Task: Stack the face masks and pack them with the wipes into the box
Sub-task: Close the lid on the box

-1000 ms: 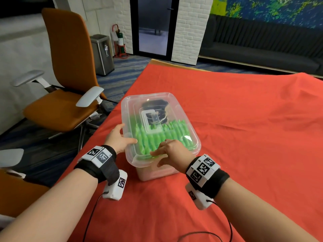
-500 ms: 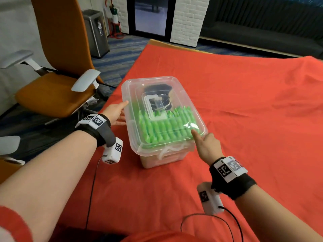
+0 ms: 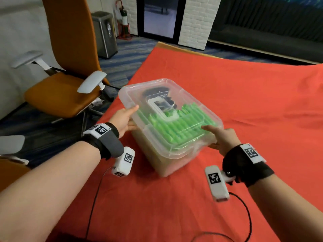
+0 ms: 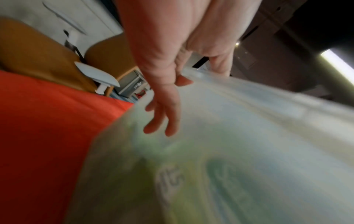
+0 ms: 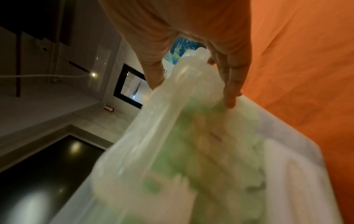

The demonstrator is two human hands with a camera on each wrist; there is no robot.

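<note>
A clear plastic box (image 3: pixel 163 165) with its lid (image 3: pixel 191 96) on sits at an angle on the red cloth. Through the lid I see the green wipes pack (image 3: pixel 183 125) and dark face masks (image 3: pixel 155 90) at the far end. My left hand (image 3: pixel 130 117) grips the left rim, thumb on the lid and fingers below. My right hand (image 3: pixel 215 137) pinches the near right corner the same way. The left wrist view shows the left hand (image 4: pixel 168 97) against the blurred box (image 4: pixel 249 136). In the right wrist view the right hand (image 5: pixel 191 50) has its thumb and fingers either side of the rim (image 5: pixel 191 72).
The red cloth (image 3: pixel 253 105) covers the table; its left edge runs close past the box. An orange office chair (image 3: pixel 66 95) stands just left of the table. Cables (image 3: pixel 244 220) trail from both wrist cameras over the near cloth. A bin and a fire extinguisher stand by the far wall.
Both hands left the lid top and went to the rim: the left now grips the left side, the right the near right corner. The box has turned on the cloth.
</note>
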